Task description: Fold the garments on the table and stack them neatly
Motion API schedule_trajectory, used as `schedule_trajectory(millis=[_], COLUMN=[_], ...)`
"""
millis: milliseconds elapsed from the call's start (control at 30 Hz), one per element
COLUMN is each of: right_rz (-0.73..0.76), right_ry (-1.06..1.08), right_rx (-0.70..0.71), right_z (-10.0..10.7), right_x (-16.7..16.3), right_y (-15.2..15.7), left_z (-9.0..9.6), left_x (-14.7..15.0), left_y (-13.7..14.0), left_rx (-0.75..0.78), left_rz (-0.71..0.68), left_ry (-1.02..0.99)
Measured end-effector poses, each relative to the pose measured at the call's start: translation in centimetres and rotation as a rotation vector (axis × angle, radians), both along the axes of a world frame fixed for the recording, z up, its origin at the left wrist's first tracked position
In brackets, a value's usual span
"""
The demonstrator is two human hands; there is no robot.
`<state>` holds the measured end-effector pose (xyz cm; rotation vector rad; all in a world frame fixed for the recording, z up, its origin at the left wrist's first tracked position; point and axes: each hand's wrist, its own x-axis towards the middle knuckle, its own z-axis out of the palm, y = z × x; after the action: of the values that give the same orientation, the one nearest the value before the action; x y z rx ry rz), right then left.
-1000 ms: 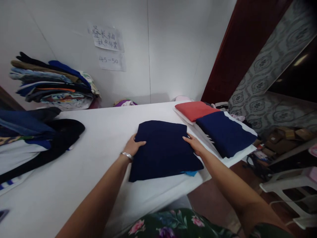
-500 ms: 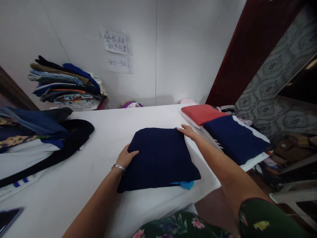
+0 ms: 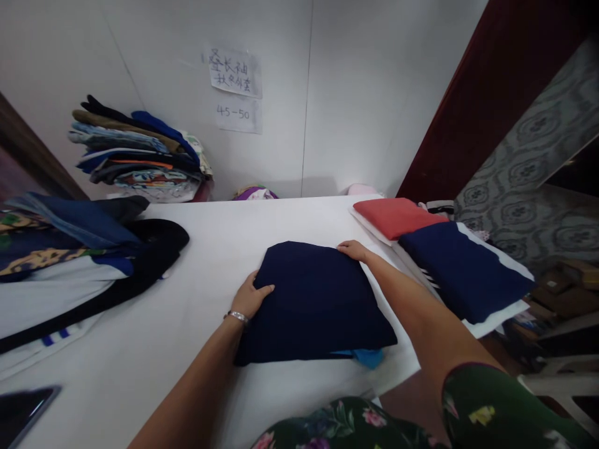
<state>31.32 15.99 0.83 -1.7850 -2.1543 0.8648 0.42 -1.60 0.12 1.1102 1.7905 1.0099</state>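
1. Table, white. Surface shows from the garment's far edge back to the wall and, at left, across to the heap; a narrower strip runs at right, crossed by the right forearm. Right edge near the garment's near right corner.
2. Heap of clothes, loose, left, well apart from the left hand.
3. Stack of clothes, far left.
4. Folded pieces, 2, right: 1 coral, farther; 1 navy with white edge, nearer.
5. Navy garment, folded, flat on the table between both hands; far corners narrower than the near edge.
6. Left hand, at the garment's left edge. 1 thumb spread on top, pointing right; fingers at the side, partly hidden. Half open; firm hold cannot be told.
7. Right hand, at the far right corner, arm extended, fingers bent, palm down. Whether cloth is pinched cannot be told.
8. Light-blue cloth, protruding beneath the garment's near edge, right.
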Motion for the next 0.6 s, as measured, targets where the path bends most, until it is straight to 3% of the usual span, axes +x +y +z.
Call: schedule_trajectory(millis=[167,300,467,600], right_rz=[-0.025,-0.087,-0.256,-0.386], right_ry=[-0.171,-0.18,0.319,0.656], right_rx=[0.058,0.114,0.276,0.123], right_z=[0.1,0.7,1.0,0.4], right_x=[-0.9,0.0,3.4,6.7], right_y=[0.4,-0.7,-5.3,-12.5], left_z=[-0.6,-0.4,-0.3,-0.6], left_x=[-0.2,-0.1,0.1,-0.2], left_y=[0.2,0.2,0.1,0.3], left_rx=[-0.009,-0.001,-0.008,-0.011], left_rz=[-0.018,-0.007,-0.009,-0.025], left_ry=[0.016,0.08,0.108,0.165])
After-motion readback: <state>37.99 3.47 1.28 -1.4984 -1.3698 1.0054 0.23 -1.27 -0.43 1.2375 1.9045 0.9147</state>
